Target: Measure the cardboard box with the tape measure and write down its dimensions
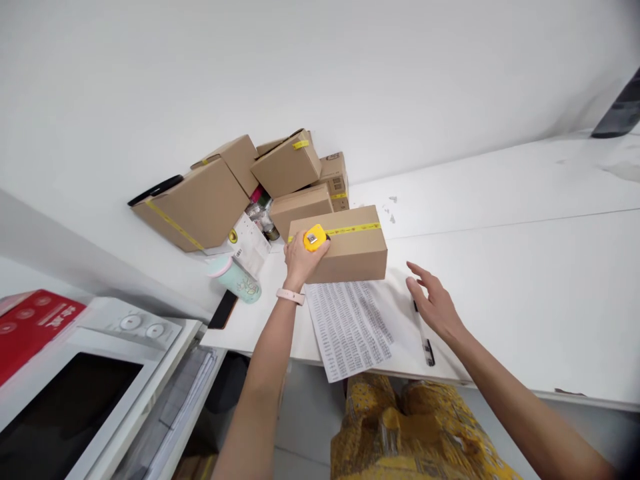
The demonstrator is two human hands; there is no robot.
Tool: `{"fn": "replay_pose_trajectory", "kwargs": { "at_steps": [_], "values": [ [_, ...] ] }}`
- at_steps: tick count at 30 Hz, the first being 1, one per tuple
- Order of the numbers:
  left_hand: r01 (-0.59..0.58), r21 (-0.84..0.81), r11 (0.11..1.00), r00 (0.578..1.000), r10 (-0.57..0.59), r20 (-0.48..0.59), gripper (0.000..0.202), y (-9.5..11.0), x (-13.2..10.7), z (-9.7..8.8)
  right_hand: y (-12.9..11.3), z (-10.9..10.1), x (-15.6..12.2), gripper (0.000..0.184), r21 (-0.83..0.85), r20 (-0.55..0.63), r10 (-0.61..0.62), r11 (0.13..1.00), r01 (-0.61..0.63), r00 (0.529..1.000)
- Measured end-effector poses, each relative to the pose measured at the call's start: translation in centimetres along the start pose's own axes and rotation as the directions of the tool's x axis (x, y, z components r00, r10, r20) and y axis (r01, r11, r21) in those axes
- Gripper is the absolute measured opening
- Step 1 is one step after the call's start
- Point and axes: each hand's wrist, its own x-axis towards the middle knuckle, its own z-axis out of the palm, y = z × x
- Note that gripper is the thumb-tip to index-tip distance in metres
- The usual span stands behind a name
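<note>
My left hand (301,257) is closed around a yellow tape measure (315,237), at the left part of a cardboard box (350,257) sealed with yellow tape. To the right of that box, my right hand (434,300) hovers with fingers apart and nothing in them. Below it a pen (429,352) with black ends lies on the white table, partly hidden by the hand. A printed sheet (347,330) full of small text lies in front of the box, hanging slightly over the table's front edge.
More cardboard boxes (285,167) are piled against the wall at the back left. Left of the sheet are a mint tumbler (237,280), a dark flat object (223,310) and small jars (270,231). A white microwave (75,400) stands at far left, under a red box (37,327).
</note>
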Motion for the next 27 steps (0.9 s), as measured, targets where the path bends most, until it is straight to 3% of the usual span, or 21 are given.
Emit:
{"fn": "replay_pose_trajectory", "kwargs": {
  "at_steps": [3,6,10,14,17,21,22,23,25,27],
  "values": [
    [0.029,-0.062,0.998,0.998,-0.033,-0.058,0.041,-0.1,-3.3,-1.4,-2.7,0.9,1.5,0.061,0.181,0.024,0.026,0.983,-0.03,0.999],
    [0.118,-0.26,0.958,0.989,-0.137,-0.056,0.046,-0.9,-7.5,-3.4,-3.7,1.5,1.3,0.06,0.282,0.014,0.027,0.959,-0.03,1.0],
    [0.203,-0.54,0.817,0.976,-0.21,0.05,0.044,-2.3,-12.5,-5.8,-2.8,1.8,-1.3,0.056,0.281,0.04,0.033,0.959,-0.043,0.999],
    [0.35,-0.63,0.694,0.937,-0.27,0.223,0.051,-3.3,-16.0,-7.3,-1.4,1.4,-4.0,0.051,0.248,0.113,0.018,0.968,-0.046,0.993],
    [0.426,-0.628,0.651,0.9,-0.232,0.369,0.054,-3.3,-17.8,-8.3,-1.2,0.6,-5.6,0.05,0.185,0.087,0.068,0.979,-0.083,0.994],
    [0.469,-0.681,0.562,0.845,-0.063,0.531,0.057,-2.0,-19.0,-8.8,-3.9,-1.2,-7.5,0.04,0.092,-0.181,0.081,0.994,-0.065,0.98],
    [0.485,-0.699,0.526,0.826,-0.013,0.563,0.057,-1.5,-19.0,-8.7,-5.0,-1.5,-7.9,0.035,0.103,-0.191,0.048,0.994,-0.029,0.98],
    [0.505,-0.712,0.488,0.805,0.032,0.593,0.058,-0.8,-19.0,-8.5,-6.1,-1.8,-8.2,0.032,0.137,-0.131,0.018,0.991,0.001,0.991],
    [0.54,-0.719,0.437,0.768,0.095,0.634,0.062,0.5,-18.8,-8.0,-8.3,-1.9,-8.6,0.036,0.256,0.137,-0.02,0.966,-0.016,0.99],
    [0.558,-0.703,0.442,0.737,0.127,0.664,0.069,1.6,-18.7,-7.6,-9.9,-1.4,-8.7,0.048,0.366,0.406,-0.029,0.921,-0.133,0.913]
  ]
}}
